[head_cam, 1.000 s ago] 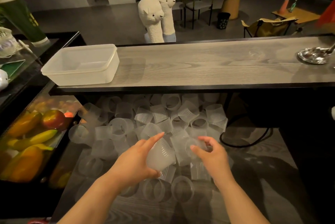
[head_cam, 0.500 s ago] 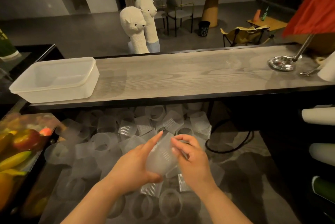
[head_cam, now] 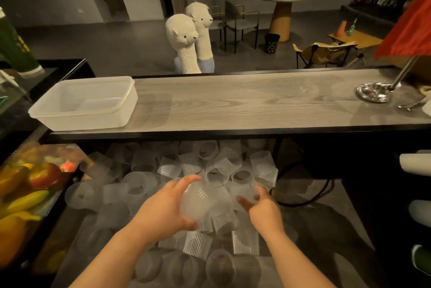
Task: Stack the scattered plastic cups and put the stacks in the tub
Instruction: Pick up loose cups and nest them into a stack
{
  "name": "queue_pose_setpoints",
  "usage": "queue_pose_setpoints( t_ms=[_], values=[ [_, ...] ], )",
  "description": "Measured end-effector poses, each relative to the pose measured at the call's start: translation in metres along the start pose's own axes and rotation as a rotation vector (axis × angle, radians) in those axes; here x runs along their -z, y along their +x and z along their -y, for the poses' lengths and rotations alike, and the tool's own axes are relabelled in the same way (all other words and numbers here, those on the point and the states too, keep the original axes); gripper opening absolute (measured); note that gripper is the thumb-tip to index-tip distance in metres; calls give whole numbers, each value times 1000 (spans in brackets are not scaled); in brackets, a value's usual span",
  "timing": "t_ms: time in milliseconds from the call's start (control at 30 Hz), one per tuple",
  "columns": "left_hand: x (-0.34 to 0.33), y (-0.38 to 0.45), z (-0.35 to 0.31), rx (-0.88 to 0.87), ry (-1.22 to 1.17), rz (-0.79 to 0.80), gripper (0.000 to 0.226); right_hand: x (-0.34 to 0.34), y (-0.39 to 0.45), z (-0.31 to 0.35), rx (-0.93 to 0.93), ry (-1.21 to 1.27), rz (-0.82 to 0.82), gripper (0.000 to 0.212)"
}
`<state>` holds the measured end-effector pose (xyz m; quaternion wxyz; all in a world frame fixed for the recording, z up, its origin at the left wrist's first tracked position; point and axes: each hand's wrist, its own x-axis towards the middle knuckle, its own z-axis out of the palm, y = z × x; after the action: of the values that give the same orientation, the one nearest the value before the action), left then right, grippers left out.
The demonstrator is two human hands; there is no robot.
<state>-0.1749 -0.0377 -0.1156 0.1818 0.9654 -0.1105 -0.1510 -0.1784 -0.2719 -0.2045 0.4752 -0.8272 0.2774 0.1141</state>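
Left hand (head_cam: pixel 163 212) grips a cup (head_cam: pixel 198 203) over the cup pile (head_cam: pixel 210 171) on the lower shelf. Right hand (head_cam: pixel 262 209) loose, fingers spread, touching a pile cup. Tub (head_cam: pixel 84 103) sits at surface's left end, no cups inside.

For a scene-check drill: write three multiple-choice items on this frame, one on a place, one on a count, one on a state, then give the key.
1. The tub sits
A. on the wooden counter
B. on the floor
C. among the fruit

2. How many alpaca figures stand behind the counter?
A. one
B. two
C. four

3. The tub is
A. full of cups
B. lidded
C. empty

Key:
1 A, it rests on the counter's left end.
2 B, two white heads show.
3 C, its bare bottom shows; the left hand holds a cup below.
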Motion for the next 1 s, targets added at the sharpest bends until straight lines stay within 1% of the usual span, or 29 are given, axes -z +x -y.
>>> queue_pose_setpoints(
  t_ms=[67,133,167,200,267,300,367,467,533,600,633,733,767,800,833,867,900,933,967,1000],
  values=[
    [-3,-2,0,4,10,17,103,0,-3,0,-128,261,104,42],
    [-7,-4,0,0,14,32,107,-3,-7,-5,-182,480,123,26],
    [-8,-5,0,-2,15,36,110,-2,-11,-4,-142,483,106,21],
    [-10,-6,1,-5,17,38,112,1,-12,2,-143,520,79,24],
    [-12,-8,1,-11,32,42,117,9,-17,1,2,462,-27,32],
    [-14,-8,1,-15,39,44,119,16,-24,-1,61,462,-41,31],
    [-16,-9,-2,-24,30,49,123,28,-34,2,113,540,-28,29],
    [-19,-10,-13,-66,-4,50,127,34,-53,10,281,529,102,33],
    [-20,-10,-22,-107,7,55,127,33,-64,15,367,430,119,34],
    [-20,-10,-31,-134,12,54,124,31,-69,13,423,380,133,37],
    [-20,-10,-35,-138,15,52,123,32,-72,13,438,339,165,38],
    [-22,-9,-38,-141,42,52,120,37,-74,8,462,220,322,39],
    [-23,-9,-38,-141,43,51,118,42,-72,4,432,216,335,39],
    [-25,-9,-37,-140,37,51,115,48,-66,-2,392,206,280,38],
    [-26,-10,-37,-133,30,57,113,55,-58,-11,342,131,146,36],
    [-28,-11,-37,-124,31,64,112,60,-50,-25,275,0,-17,38],
    [-30,-12,-37,-115,34,71,112,65,-43,-41,180,-152,-129,45],
    [-31,-14,-37,-106,33,78,112,68,-38,-56,103,-252,-166,56],
    [-33,-16,-37,-100,29,85,112,69,-34,-69,4,-253,-119,65],
    [-33,-17,-37,-100,24,88,111,67,-31,-78,-59,-108,-109,69]
  ],
)
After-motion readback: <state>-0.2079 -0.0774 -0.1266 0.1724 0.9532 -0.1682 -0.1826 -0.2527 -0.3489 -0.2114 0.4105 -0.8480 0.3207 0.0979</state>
